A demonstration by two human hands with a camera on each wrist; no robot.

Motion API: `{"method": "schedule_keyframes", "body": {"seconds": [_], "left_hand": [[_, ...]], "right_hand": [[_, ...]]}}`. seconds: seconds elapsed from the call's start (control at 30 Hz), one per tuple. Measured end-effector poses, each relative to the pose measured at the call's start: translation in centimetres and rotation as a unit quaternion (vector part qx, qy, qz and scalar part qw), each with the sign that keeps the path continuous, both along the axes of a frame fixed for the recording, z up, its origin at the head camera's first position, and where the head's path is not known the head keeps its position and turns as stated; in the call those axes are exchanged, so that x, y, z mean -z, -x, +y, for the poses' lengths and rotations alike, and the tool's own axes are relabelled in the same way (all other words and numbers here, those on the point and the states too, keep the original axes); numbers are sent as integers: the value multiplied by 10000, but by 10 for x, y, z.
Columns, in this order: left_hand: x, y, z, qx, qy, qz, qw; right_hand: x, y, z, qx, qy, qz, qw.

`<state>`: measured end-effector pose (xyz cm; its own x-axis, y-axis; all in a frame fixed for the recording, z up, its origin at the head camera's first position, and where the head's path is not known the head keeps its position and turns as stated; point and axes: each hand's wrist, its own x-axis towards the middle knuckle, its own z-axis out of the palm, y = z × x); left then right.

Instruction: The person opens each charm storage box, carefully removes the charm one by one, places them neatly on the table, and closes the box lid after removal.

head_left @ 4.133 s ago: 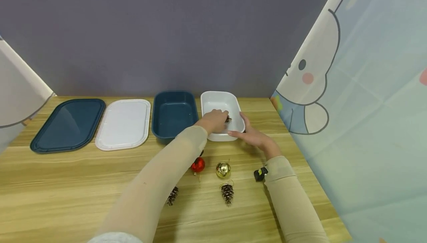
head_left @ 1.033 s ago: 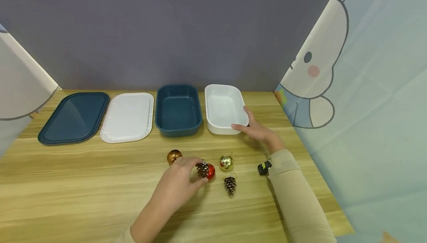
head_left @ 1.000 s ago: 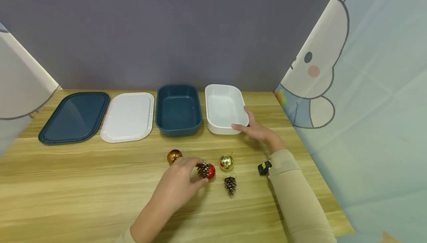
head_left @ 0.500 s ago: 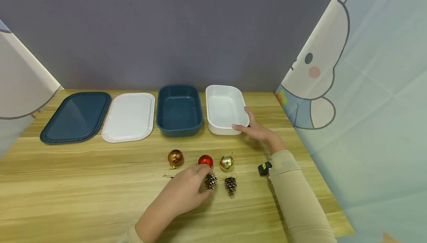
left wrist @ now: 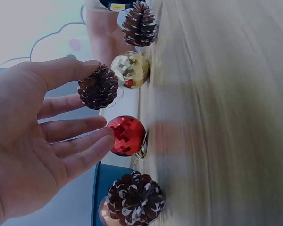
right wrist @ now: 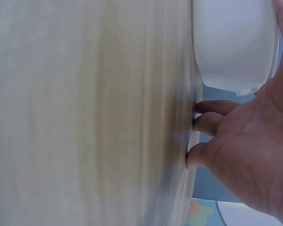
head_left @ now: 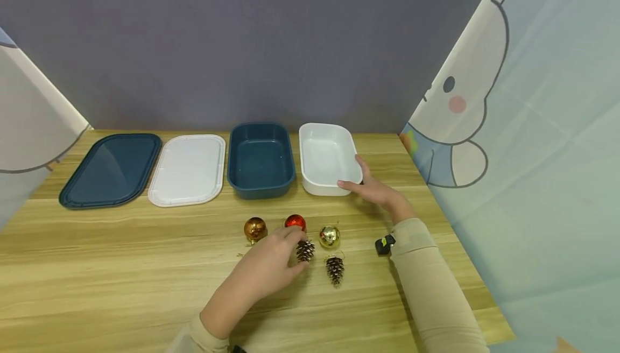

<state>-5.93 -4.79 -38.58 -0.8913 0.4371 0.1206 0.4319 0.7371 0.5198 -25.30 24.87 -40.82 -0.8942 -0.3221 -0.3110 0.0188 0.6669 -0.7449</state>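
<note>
My left hand pinches a pine cone between thumb and forefinger, low over the table. Its other fingers stretch out to a red bauble and appear to touch it. A gold mirrored bauble and a second pine cone lie just right of this hand. The left wrist view has a third pine cone in front of a copper bauble; in the head view my hand hides that cone. My right hand grips the near right corner of a white box, thumb on the front wall.
Left of the white box stands a dark blue box. Farther left lie a white lid and a dark blue lid. A grey panel rises behind the wooden table, and a printed cloth hangs at the right.
My left hand has come out of the white box with a small object, now seen as the pine cone. Lately the red bauble has shifted away from me. My right hand stays at the box corner.
</note>
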Motion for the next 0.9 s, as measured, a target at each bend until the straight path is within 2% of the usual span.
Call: {"method": "schedule_keyframes", "body": {"seconds": [0.2, 0.33, 0.53, 0.9], "left_hand": [[1, -5, 0, 51, 95, 39, 9999], [0, -6, 0, -164, 368, 2, 9992], [2, -5, -2, -362, 818, 248, 9957], [7, -3, -5, -231, 1083, 449, 9928]], "right_hand": [[-1, -1, -3, -8, 141, 60, 9999], [-1, -1, -3, 7, 174, 58, 9998], [1, 0, 0, 8, 199, 38, 9998], [2, 1, -2, 7, -61, 336, 9994]]}}
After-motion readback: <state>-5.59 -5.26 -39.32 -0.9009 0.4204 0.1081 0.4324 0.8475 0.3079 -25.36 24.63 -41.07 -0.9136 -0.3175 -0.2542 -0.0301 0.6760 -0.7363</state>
